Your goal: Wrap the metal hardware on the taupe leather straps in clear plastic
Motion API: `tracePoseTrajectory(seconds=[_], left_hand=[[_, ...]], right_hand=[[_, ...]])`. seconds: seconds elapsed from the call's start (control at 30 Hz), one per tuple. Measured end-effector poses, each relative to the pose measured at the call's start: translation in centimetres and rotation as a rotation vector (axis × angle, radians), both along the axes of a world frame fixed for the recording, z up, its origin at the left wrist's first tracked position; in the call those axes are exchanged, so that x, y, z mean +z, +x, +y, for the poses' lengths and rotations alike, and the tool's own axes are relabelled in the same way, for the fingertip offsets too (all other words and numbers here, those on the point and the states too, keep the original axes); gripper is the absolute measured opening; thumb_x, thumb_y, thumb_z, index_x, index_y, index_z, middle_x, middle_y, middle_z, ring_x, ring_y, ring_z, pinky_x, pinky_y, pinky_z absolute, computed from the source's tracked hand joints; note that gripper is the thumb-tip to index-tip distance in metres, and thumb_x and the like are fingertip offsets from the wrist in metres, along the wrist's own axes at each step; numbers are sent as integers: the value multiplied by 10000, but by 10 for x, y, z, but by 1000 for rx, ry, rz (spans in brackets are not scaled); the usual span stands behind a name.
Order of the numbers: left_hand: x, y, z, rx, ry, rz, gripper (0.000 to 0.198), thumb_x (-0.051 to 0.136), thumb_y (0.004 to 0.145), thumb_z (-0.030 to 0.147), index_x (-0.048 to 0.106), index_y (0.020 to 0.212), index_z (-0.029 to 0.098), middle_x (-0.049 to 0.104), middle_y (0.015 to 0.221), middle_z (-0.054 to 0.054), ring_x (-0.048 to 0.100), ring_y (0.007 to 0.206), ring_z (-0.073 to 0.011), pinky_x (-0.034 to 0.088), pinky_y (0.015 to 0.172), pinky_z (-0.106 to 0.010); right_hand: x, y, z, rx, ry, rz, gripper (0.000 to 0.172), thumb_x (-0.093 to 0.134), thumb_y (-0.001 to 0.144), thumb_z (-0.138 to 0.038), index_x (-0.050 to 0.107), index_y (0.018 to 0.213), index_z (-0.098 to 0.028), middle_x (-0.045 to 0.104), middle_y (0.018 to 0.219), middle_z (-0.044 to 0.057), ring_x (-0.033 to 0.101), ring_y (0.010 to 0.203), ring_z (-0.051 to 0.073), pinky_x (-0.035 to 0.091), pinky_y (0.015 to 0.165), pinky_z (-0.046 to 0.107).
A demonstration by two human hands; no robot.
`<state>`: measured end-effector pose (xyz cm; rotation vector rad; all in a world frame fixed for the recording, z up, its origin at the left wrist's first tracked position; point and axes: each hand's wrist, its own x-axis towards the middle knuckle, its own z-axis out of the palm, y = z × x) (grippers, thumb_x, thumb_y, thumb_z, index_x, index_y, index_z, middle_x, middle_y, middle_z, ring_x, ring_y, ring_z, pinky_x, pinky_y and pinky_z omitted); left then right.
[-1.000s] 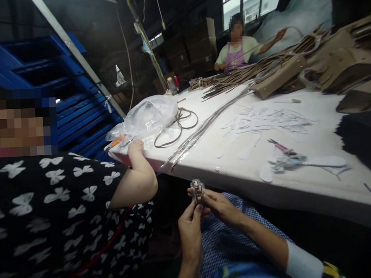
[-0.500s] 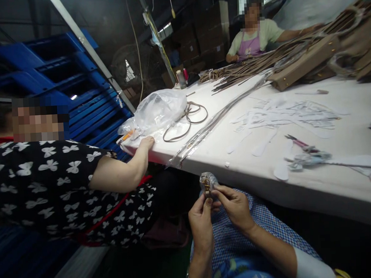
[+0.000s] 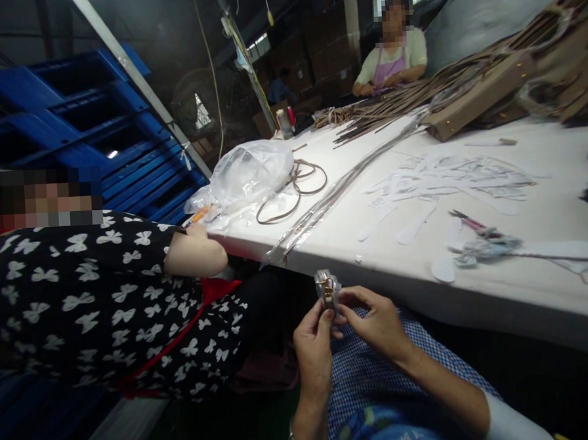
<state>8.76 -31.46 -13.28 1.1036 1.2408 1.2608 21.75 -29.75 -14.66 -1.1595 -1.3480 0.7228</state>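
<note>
Above my lap, just off the table's near edge, a gold-coloured buckle (image 3: 328, 288) wrapped in clear plastic stands upright. Thumb and fingers of my left hand (image 3: 313, 344) pinch its lower end. Closed at the right side of the same wrapped piece is my right hand (image 3: 378, 324), its fingertips on the plastic; the exact grip is partly hidden. What lies below the buckle between my fingers is too small to make out.
On the white-covered table (image 3: 375, 268) lie pink-handled snippers (image 3: 471, 224), white paper tags (image 3: 444, 179), plastic-sleeved straps (image 3: 332, 201), a looped brown strap (image 3: 300, 197) and a clear bag (image 3: 252, 173). A co-worker (image 3: 106, 302) sits close at left; another person (image 3: 391, 64) works across the table.
My fingers have shifted slightly around the wrapped buckle, which shows more upright. The co-worker at left has drawn the arm back from the table edge. The person opposite has brought an outstretched arm in.
</note>
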Motion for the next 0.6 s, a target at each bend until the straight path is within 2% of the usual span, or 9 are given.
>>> tracePoseTrajectory(seconds=[0.23, 0.4, 0.6], left_hand=[[2, -2, 0, 45, 8, 82, 417, 672, 836, 355, 686, 1195, 144, 757, 968, -118, 664, 652, -149, 465, 495, -189], [7, -8, 3, 8, 20, 107, 421, 712, 794, 387, 715, 1146, 157, 745, 1033, -134, 665, 621, -145, 451, 459, -184], [-2, -16, 6, 69, 35, 141, 430, 752, 754, 386, 730, 1113, 151, 761, 961, -113, 676, 656, -173, 559, 610, -256]], right_hand=[[1, 6, -1, 119, 5, -15, 167, 677, 812, -150, 765, 917, -244, 750, 837, 8, 703, 781, 176, 542, 729, 267], [3, 6, -3, 221, -44, 24, 218, 645, 849, -183, 766, 1013, -262, 775, 945, 26, 725, 868, 202, 563, 788, 288], [18, 17, -4, 408, -13, -113, 317, 590, 879, -172, 718, 1147, -285, 765, 1022, 31, 715, 929, 237, 559, 851, 341]])
